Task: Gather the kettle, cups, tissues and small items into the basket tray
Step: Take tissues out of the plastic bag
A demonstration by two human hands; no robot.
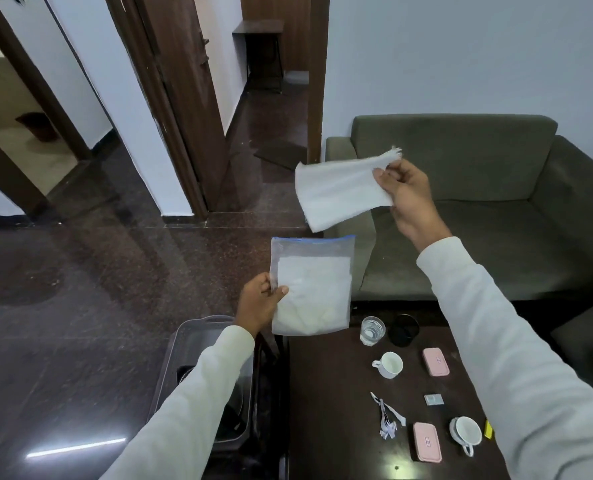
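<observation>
One loose white tissue [340, 194] is pinched in the right hand [411, 199] grip above the sofa [495, 209], while the left hand [258, 303] grip clamps a clear tissue bag [312, 289] over the grey basket tray [184, 341] beside the desk [326, 410].

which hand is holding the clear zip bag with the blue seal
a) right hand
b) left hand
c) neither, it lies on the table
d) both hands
b: the left hand pinches the zip bag by its left edge and holds it up in the air, while the right hand grips only a loose white tissue up in front of the sofa.
</observation>
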